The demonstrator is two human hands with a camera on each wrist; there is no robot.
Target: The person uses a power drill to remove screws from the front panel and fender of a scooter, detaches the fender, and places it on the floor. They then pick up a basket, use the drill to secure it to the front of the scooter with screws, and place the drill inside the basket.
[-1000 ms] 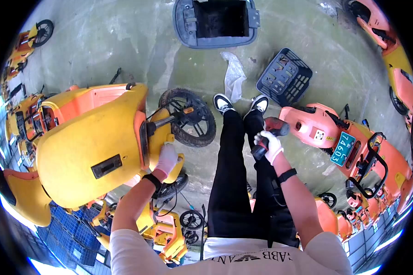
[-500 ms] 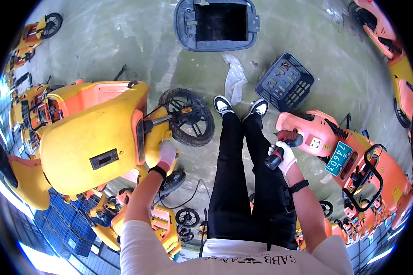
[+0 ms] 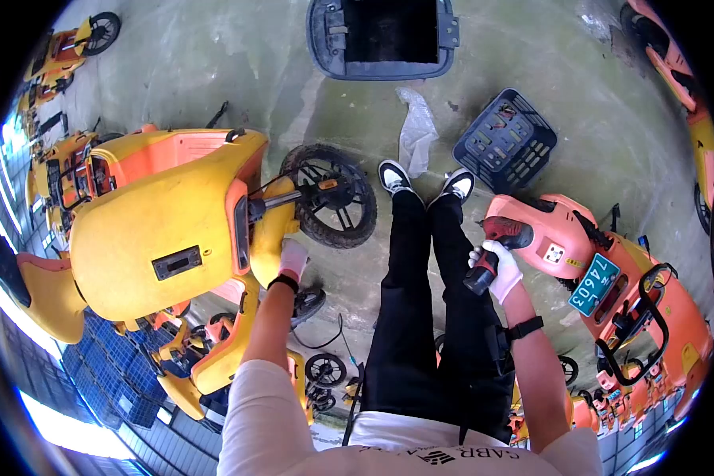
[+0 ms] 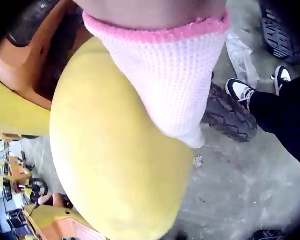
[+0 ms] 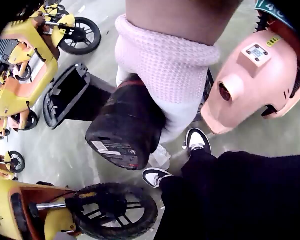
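The head view looks steeply down through a fisheye lens with dark corners, taking in the floor [image 3: 214, 71] from standing height, the person's shoes [image 3: 394, 176] at upper centre and a wheel [image 3: 331, 196] left of them. The left wrist view sits very close behind the left hand [image 4: 175, 80], facing along it onto the yellow fender [image 4: 115, 165]. The right wrist view looks equally closely past the right hand [image 5: 165, 60] and drill [image 5: 125, 127] at the floor. All three share the wheel and shoes.
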